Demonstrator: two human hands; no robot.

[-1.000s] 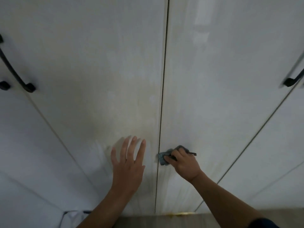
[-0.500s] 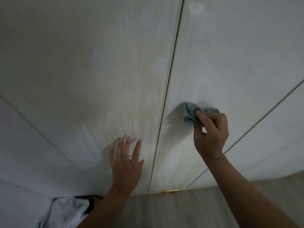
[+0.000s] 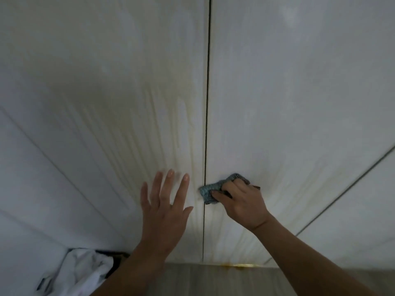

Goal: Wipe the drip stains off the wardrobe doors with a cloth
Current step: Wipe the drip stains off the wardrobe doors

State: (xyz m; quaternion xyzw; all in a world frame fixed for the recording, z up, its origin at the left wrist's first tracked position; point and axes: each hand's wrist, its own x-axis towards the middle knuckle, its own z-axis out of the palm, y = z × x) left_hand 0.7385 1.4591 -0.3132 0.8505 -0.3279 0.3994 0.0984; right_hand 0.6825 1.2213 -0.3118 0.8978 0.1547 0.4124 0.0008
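Observation:
Two white wardrobe doors meet at a dark vertical gap (image 3: 206, 146). Yellowish drip stains (image 3: 171, 129) streak down the left door (image 3: 96, 103) near that gap, and fainter streaks mark the bottom of the right door (image 3: 299, 92). My right hand (image 3: 241, 201) grips a bunched blue-grey cloth (image 3: 211, 189) and presses it on the right door right beside the gap, low down. My left hand (image 3: 164, 206) lies flat with straight, spread fingers on the left door, just left of the gap, over the lower ends of the streaks.
A crumpled white fabric (image 3: 81, 268) lies at the bottom left by the wardrobe's foot. A wood-look floor (image 3: 213, 278) runs along the bottom, with a yellowish wet patch (image 3: 237, 265) under the right door. Further door seams slant off at left and right.
My right hand has brought the cloth down and left, from higher on the right door to the gap. The left hand stays flat on the left door. The view moved closer.

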